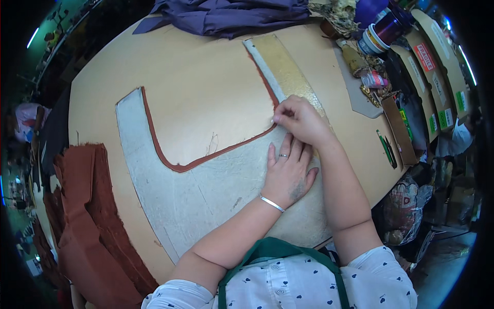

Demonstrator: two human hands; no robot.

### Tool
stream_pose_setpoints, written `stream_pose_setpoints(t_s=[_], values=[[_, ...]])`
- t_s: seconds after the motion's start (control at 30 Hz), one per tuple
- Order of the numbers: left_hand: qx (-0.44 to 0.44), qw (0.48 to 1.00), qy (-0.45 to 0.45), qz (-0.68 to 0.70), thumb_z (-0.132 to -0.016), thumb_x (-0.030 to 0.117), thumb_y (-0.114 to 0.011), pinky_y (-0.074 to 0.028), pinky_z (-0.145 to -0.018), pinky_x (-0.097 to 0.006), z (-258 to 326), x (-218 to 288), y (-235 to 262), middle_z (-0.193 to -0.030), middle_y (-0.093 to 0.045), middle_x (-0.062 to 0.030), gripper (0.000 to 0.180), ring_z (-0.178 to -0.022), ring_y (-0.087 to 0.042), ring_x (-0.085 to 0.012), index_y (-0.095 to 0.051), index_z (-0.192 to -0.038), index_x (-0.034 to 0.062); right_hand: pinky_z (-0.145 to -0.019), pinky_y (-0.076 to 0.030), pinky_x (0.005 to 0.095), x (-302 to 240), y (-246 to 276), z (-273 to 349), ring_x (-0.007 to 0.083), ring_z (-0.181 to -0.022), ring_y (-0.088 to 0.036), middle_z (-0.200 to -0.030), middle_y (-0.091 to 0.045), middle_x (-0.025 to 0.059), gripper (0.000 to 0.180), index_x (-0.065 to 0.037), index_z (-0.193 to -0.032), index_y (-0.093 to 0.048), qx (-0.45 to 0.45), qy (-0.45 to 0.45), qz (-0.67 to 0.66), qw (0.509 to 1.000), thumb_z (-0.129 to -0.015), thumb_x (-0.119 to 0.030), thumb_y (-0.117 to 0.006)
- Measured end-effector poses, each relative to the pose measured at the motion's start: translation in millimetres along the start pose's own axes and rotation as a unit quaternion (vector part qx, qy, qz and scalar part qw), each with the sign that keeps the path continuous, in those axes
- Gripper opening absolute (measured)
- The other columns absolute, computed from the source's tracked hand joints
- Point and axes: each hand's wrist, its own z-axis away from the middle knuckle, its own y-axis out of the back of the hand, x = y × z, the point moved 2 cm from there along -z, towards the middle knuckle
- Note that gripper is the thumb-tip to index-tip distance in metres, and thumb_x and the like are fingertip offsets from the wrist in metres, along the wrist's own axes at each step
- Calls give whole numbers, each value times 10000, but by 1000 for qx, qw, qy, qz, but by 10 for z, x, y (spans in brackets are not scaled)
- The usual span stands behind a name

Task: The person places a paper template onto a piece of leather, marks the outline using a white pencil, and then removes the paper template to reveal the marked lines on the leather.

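A large pale grey U-shaped panel (206,206) lies on the table, its inner curve edged with a narrow rust-brown fabric strip (226,153). Along its right arm runs a shiny gold band (280,56). My left hand (290,175), with a ring and a bracelet, rests flat on the panel just below the right inner corner, fingers stretched out. Above it, my right hand (301,119) pinches the brown edging at that corner, thumb and forefinger pressed together. The fingers cover part of the strip there. Fine loose threads (212,143) stand by the edging's middle.
Folded rust-brown cloth (85,206) hangs over the table's left side. Purple cloth (226,15) is heaped at the far edge. Tubs (373,40), bottles (354,57) and boxes (429,67) crowd the right. A green pen (384,147) lies near an open cardboard box (400,126).
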Motion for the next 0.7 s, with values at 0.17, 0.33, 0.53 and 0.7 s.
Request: stream_pose_setpoints(t_s=[0.17,0.33,0.53,0.7], values=[[-43,999,4,9,-799,366,-530,-286,-948,-584,25,-17,-38,-1257,-411,-131,510,-1217,-352,-320,-474,-1207,64,-769,-422,351,-170,-147,31,277,-821,-532,-786,-575,120,113,-24,-744,-618,-56,-1,65,996,-710,-113,-680],[-30,999,2,25,-797,359,-539,-285,-951,-582,21,-18,-35,-1271,-405,-129,515,-1238,-332,-311,-471,-1212,62,-788,-423,372,-89,-25,11,303,-844,-526,-826,-581,132,105,-30,-760,-617,-60,3,138,989,-727,-122,-655],[13,999,12,38,-784,348,-565,-260,-981,-568,20,-42,-14,-1352,-352,-110,550,-1299,-251,-276,-450,-1251,81,-774,-423,411,22,88,-309,344,-835,-519,-838,-572,155,111,-26,-763,-604,-44,49,239,969,-743,-131,-637],[25,999,6,37,-769,357,-582,-253,-991,-546,30,-43,-45,-1356,-354,-105,579,-1297,-255,-267,-449,-1261,83,-751,-419,402,114,88,-773,331,-811,-525,-808,-556,142,104,-20,-766,-572,-32,93,258,961,-733,-94,-637]])
